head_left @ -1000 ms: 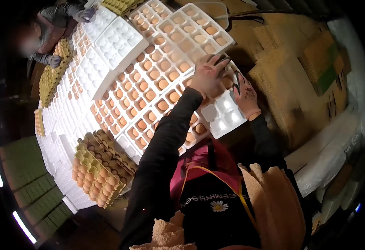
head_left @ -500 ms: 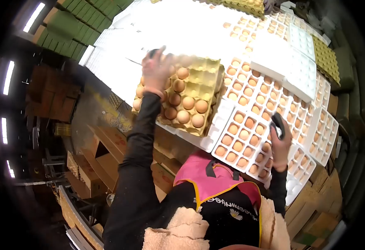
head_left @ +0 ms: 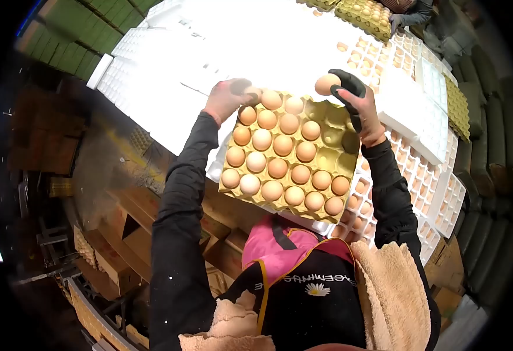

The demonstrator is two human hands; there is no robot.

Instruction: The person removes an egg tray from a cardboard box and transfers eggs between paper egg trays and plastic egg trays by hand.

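Observation:
A yellow pulp tray of brown eggs lies in front of me, its cups at the upper right without eggs. My right hand, in a dark-fingered glove, pinches a brown egg just above the tray's far right corner. At the far left corner my left hand has its thumb and fingers closed round a pale egg. White foam trays with eggs lie to the right, partly under my right arm.
A stack of white foam trays stands at the right. Across the table a person's gloved hand is beside another yellow egg tray. Cardboard boxes are at the lower left, green crates at the upper left.
The view has swung left from the foam trays to the yellow tray. My right hand has come from the foam trays to the yellow tray's far corner and holds an egg.

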